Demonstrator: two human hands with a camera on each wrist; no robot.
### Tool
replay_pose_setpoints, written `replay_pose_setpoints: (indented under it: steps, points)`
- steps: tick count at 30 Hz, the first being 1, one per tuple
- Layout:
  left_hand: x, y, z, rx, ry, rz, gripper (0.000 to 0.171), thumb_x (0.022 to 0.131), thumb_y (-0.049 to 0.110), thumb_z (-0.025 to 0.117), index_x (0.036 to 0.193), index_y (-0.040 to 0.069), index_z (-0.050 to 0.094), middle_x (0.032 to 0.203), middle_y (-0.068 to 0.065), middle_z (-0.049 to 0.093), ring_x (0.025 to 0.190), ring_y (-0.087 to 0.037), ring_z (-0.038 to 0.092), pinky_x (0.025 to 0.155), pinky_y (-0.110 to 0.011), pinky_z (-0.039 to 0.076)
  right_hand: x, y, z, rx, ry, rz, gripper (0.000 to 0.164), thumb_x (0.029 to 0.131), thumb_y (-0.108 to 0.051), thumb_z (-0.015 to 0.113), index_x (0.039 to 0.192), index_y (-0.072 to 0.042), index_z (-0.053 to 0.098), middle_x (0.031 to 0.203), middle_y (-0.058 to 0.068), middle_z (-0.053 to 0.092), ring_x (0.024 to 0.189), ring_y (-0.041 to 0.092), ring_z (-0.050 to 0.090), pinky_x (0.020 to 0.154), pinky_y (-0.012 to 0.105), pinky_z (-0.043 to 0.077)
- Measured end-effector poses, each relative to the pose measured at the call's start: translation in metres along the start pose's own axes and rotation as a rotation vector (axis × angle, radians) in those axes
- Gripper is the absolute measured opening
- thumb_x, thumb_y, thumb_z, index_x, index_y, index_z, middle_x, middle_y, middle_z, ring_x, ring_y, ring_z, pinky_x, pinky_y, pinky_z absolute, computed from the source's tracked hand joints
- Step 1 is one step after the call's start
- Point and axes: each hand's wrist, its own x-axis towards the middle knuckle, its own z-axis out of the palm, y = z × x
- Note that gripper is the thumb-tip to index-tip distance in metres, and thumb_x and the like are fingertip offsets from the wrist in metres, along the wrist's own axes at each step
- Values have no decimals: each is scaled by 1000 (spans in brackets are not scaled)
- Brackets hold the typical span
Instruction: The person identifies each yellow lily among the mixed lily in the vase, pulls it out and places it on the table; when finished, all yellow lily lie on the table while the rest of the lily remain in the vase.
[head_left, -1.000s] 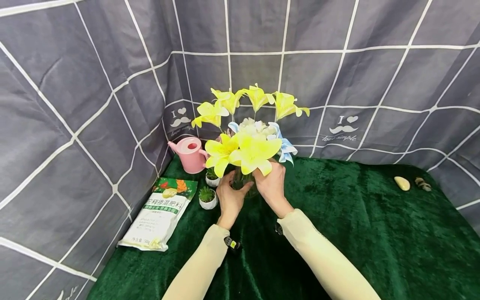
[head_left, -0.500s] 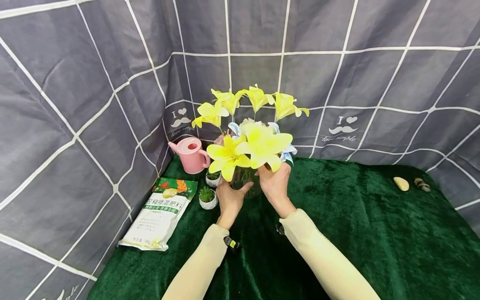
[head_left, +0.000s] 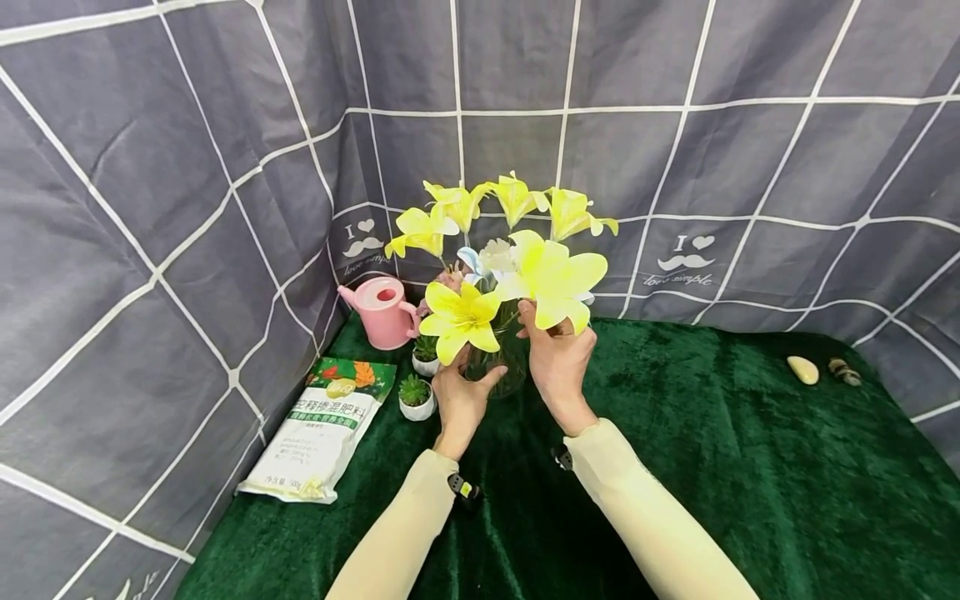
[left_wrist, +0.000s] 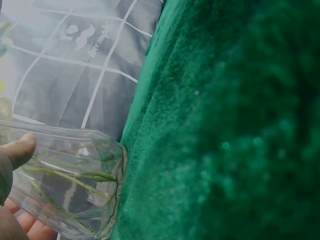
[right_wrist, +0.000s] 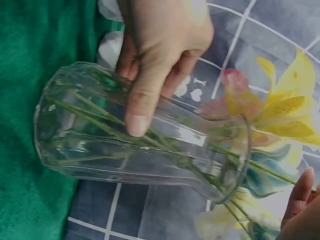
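Observation:
A clear glass vase point(right_wrist: 165, 160) with green stems inside stands on the green cloth. My left hand point(head_left: 459, 398) grips its side from the left, thumb across the front. Out of the vase rises a bunch of yellow lilies point(head_left: 461, 321), with white, pink and pale blue flowers point(head_left: 472, 262) among them. My right hand point(head_left: 562, 367) pinches the stem of the large front lily point(head_left: 558, 279) just to the right of the vase mouth; in the right wrist view its thumb and fingers meet on a green stem point(right_wrist: 272, 172). Petals hide part of the right fingers.
Left of the vase stand two small potted succulents point(head_left: 416, 396), a pink watering can point(head_left: 384, 312) and a white-green bag point(head_left: 318, 429) with printed lettering. Far right lie a pale stone point(head_left: 802, 369) and a striped one point(head_left: 845, 371). Grey checked curtains point(head_left: 637, 50) rise behind.
My right hand has moved right, carrying the large front lily right and up over the blue flower. The other front lily has shifted slightly right and down. My left hand stays on the vase.

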Motion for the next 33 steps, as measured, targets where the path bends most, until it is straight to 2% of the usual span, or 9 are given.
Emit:
replay_pose_setpoints:
  steps: [4,11,14,18,25,29,33]
  points:
    - [-1,0,0,-5,7,8,61,69,33,93,123,14,70,118,-11,74,108,-28,72,90,-47,59,1,-7,-4,57,25,-4,25,91,-27,76,101,-5,78,87,11,77,63,13,70,65,23,60]
    - [-1,-1,1,-5,19,26,61,68,32,94,121,14,71,116,-13,74,104,-30,72,88,-48,59,1,-21,-17,211,70,-95,16,91,-12,74,96,2,77,77,0,75,60,10,69,60,25,59]
    - [-1,-2,1,-1,19,18,60,68,33,94,120,14,71,116,-11,75,103,-28,73,88,-47,59,2,-28,-25,260,99,-135,16,90,-8,74,94,7,76,75,0,75,60,10,70,59,25,59]
    - [-1,-2,1,-22,5,-8,60,69,32,93,121,15,70,117,-9,74,107,-27,72,91,-46,59,4,-35,-37,357,159,-173,21,89,-3,74,97,16,73,78,7,76,63,14,70,57,26,59]
    - [0,-3,0,-17,6,4,59,69,32,93,120,15,70,114,-9,74,107,-27,71,90,-46,59,9,-42,-60,440,232,-170,21,88,0,74,99,17,72,83,11,77,64,16,72,54,26,58]
    - [0,-3,1,-1,16,25,58,68,32,94,119,15,70,112,-8,75,104,-26,71,88,-46,60,14,-44,-75,480,282,-180,23,86,4,74,99,22,69,82,12,77,61,17,71,52,26,56]
    - [-1,-3,2,-1,17,23,59,68,30,94,120,12,71,113,-10,75,104,-28,71,88,-48,59,20,-49,-92,536,347,-152,25,84,5,75,100,24,68,81,15,77,59,19,70,51,26,55]
